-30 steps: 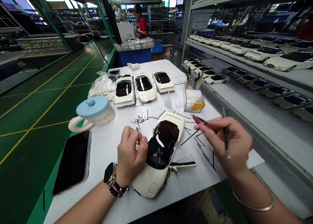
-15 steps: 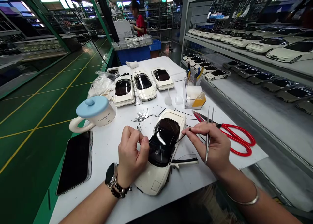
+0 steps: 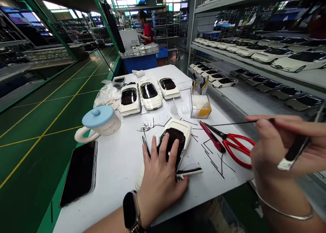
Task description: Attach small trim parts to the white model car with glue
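Nearest to us, the left hand (image 3: 160, 178) lies palm down with its fingers spread over the car (image 3: 179, 134), covering much of its glass and closing on nothing. The car rests upright on the table (image 3: 114, 178), one door (image 3: 189, 172) standing open just beside the thumb. The right hand (image 3: 282, 148), raised off to the side, pinches a black strip (image 3: 234, 123) between thumb and forefinger, with tweezers (image 3: 292, 155) tucked across the same hand (blurred, so we cannot tell how their tips stand).

We judge the strip to be very light and limp enough to bend; it is best held close to its working end, by fingertips or tweezers, without stretching. We rate the car as stiff and moderately weighty, its gloss liable to slip and mark. We would grasp it by the solid flanks or steady it from above; the thin door and its mirror look fragile and should bear no load.

Beyond the hands, we note the knife (image 3: 211, 136) and scissors (image 3: 236, 146) near loose offcuts (image 3: 213, 161). Farther back, we record three white cars (image 3: 150, 95) and a clear box (image 3: 200, 107) of tools.
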`<state>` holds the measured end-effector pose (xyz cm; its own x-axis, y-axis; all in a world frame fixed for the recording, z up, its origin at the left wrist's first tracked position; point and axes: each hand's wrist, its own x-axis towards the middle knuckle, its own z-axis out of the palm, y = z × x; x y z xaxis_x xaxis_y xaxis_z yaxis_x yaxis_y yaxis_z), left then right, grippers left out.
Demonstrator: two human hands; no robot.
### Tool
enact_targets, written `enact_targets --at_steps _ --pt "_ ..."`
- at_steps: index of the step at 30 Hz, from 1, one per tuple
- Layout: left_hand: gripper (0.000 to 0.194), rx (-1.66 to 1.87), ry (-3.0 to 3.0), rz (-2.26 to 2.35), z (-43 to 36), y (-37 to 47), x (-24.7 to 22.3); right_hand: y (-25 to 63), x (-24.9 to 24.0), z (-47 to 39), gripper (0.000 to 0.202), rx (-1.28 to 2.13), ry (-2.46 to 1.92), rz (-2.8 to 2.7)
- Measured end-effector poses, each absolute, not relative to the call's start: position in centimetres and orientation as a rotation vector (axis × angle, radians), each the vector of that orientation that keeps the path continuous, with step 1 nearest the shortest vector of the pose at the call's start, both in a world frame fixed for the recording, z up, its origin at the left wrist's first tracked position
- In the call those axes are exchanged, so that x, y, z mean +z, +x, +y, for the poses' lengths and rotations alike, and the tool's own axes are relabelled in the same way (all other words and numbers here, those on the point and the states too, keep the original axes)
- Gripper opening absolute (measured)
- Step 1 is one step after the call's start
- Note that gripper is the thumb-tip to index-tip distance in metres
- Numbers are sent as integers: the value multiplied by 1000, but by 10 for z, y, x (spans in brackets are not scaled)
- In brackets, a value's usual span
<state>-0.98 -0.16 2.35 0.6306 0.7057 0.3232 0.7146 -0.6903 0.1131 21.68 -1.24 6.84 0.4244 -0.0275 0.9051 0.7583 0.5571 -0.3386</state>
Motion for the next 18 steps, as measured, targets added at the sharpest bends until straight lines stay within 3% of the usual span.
enact_targets --at_steps 11,18 --pt "75 -366 -2707 -1430 10 19 38 281 79 42 9 -779 -1270 -1079" --pt "75 -81 -2646 -1554 31 31 54 292 64 86 11 -582 -1524 -1126"
